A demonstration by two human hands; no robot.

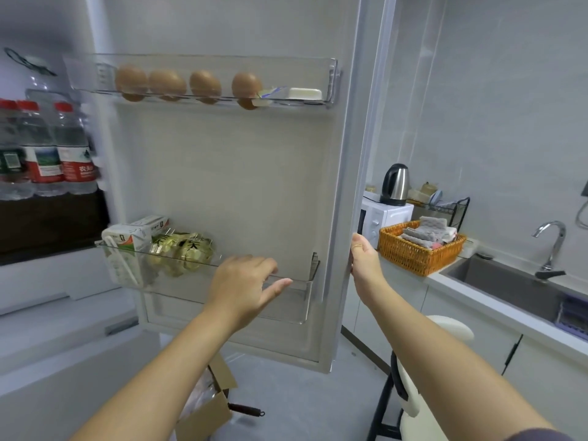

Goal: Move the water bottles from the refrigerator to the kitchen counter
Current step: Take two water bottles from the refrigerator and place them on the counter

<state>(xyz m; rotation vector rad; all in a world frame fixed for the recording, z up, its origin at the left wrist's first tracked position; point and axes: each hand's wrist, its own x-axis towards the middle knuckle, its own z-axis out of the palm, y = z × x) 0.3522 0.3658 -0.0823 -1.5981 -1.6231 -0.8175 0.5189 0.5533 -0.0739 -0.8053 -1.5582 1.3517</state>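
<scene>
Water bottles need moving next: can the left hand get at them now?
Probably yes: the left hand is empty, the fridge door is wide open, and nothing stands before the water bottles.

Pale kitchen, evenly lit
Grey tiled wall and sink lie right of the fingers of the right hand; white cabinets below-right; grey floor beneath.

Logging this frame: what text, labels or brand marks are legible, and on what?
"农夫": white on the red label of the rightmost water bottle; its smaller print is blurred.
On the other water bottles: labels blurred, unreadable.
On the milk carton: print too small to read.
On the snack packets: characters blurred, unreadable.
</scene>
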